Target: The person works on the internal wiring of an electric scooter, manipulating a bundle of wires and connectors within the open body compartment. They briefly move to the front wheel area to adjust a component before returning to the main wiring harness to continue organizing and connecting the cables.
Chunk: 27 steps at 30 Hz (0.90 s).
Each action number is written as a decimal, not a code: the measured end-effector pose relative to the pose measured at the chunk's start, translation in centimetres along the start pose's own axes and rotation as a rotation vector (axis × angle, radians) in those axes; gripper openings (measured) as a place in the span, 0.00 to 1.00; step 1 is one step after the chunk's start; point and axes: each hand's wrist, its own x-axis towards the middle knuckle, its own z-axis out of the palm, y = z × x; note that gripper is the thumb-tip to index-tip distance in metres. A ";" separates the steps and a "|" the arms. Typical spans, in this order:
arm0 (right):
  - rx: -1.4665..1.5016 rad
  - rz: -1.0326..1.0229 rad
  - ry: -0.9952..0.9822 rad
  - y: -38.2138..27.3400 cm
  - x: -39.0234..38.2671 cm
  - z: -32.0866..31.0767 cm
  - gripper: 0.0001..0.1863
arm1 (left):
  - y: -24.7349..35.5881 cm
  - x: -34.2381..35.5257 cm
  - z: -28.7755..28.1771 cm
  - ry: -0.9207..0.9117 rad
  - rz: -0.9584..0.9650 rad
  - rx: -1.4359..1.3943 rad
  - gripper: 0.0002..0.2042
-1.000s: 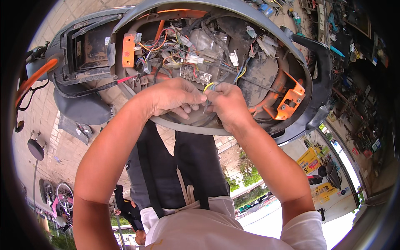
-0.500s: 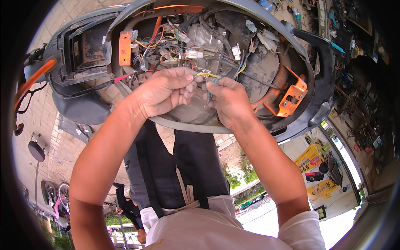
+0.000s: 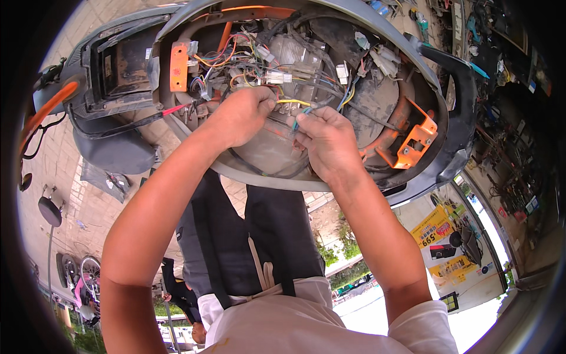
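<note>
I'm gently pinching a thin yellow plastic-coated wire (image 3: pixel 293 101) in my left hand (image 3: pixel 243 115), steadying thin blue-green wire (image 3: pixel 295 124) between my right hand's (image 3: pixel 331 137) fingertips.

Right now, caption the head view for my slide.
Yellow wire spanning between left hand and right hand, beside exposed wiring in an open grey vehicle body.

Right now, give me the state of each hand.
Left hand: closed, pinching the yellow wire.
Right hand: closed, pinching a teal wire; whether it also grips the yellow wire cannot be told.
</note>
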 end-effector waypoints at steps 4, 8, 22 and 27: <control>-0.114 -0.006 0.047 0.3 0.4 -0.2 0.06 | 1.3 -0.7 -0.4 -0.124 -0.135 -0.165 0.10; -0.115 -0.018 0.106 0.3 0.3 0.7 0.06 | 0.8 -0.5 0.6 -0.189 -0.204 -0.317 0.09; -0.170 -0.076 0.094 0.3 -0.3 1.2 0.05 | 1.3 0.5 1.2 -0.228 -0.159 -0.055 0.07; -0.095 -0.042 0.087 -0.3 0.1 1.3 0.11 | 0.0 1.4 1.5 -0.238 -0.279 -0.487 0.08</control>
